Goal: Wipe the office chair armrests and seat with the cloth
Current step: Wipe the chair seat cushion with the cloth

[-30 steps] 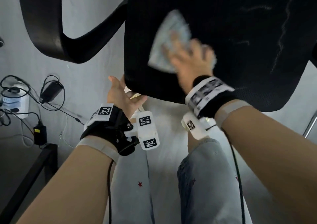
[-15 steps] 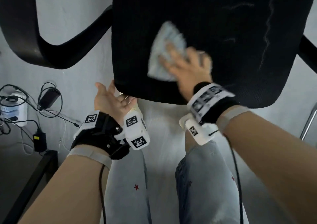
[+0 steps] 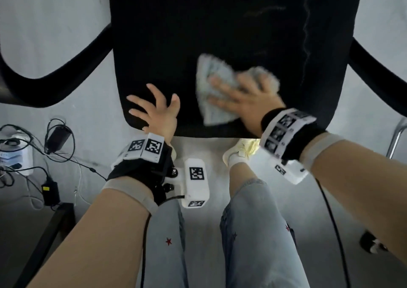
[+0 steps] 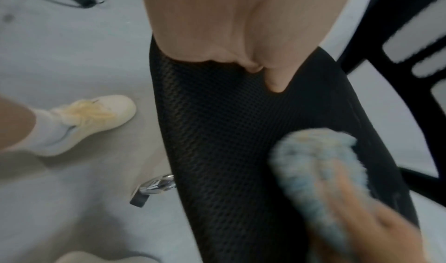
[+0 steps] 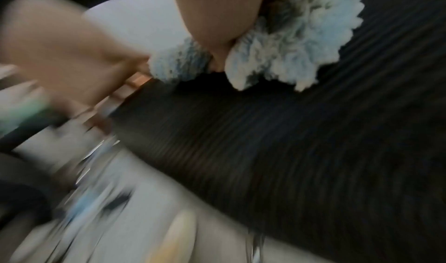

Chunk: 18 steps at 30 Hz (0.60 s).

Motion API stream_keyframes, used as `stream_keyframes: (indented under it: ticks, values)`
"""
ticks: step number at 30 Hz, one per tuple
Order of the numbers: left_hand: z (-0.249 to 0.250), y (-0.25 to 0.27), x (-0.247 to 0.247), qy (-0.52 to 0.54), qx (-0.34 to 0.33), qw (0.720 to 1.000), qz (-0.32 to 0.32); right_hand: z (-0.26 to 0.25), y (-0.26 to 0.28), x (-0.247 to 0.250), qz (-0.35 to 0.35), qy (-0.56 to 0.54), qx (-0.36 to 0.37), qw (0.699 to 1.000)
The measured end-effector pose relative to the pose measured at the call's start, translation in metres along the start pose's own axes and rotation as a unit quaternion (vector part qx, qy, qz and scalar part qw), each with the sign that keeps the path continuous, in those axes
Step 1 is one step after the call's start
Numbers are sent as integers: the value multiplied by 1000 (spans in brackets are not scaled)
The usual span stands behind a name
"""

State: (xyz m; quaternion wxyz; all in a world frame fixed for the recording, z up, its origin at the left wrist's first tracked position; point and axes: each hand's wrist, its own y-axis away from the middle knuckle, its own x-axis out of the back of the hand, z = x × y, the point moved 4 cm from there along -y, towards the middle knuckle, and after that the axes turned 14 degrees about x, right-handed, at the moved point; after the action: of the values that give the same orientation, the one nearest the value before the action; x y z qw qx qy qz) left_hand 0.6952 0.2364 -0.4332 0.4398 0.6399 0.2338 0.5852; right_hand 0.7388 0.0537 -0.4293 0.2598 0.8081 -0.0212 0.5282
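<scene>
So the cloth [image 3: 214, 89] is a fluffy pale blue microfiber thing, sitting lower middle of the head view on the black mesh seat [image 3: 176, 34], near its front edge. The right hand [image 3: 244, 104] lies flat on top with fingers spread, pressing it down rather than pinching it. My guess is it's super light and floppy, so a flat palm in the middle is the way to go; grab a corner and it'll probably just bunch up. The mesh looks grippy, so it could drag a bit.

The left hand [image 3: 157, 111] rests fingers-splayed on the seat's front left corner, holding nothing, probably steadying the chair.

The left wrist view shows the mesh weave up close, plus a chrome bit of the chair base [image 4: 154, 186] under the seat, which the head view hides. The right wrist view is mostly smeared, but the cloth's shaggy pile bulges around the hand. Only the head view gets the left armrest [image 3: 50, 84].
</scene>
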Motion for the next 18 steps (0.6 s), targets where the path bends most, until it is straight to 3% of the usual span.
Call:
stream_keyframes:
  ticks: [2, 4, 6, 9, 11, 13, 15, 17, 18]
  values:
    - [4, 7, -12, -59, -19, 998, 6, 58, 19, 13, 78, -46, -227, 970]
    - [6, 9, -20, -123, -28, 991, 46, 82, 33, 22, 95, -105, -383, 913]
    - [8, 7, -25, -153, -15, 985, 76, 62, 26, 20, 69, -80, -372, 922]
    - [11, 3, -25, -159, 6, 983, 87, 6, 13, 0, -17, -90, -193, 977]
    - [13, 3, -23, -159, 1, 986, 51, -20, 17, -11, -36, -70, -65, 995]
    - [14, 7, -19, -166, -14, 986, 20, -7, 23, -15, -31, -21, 13, 999]
    - [14, 10, -16, -173, -25, 985, 13, 27, 25, -6, 30, 19, -16, 999]
    - [15, 10, -17, -173, -28, 985, 13, 73, 35, 11, 84, -35, -174, 980]
    - [15, 10, -18, -174, -27, 984, 20, 93, 42, 17, 100, -86, -258, 957]
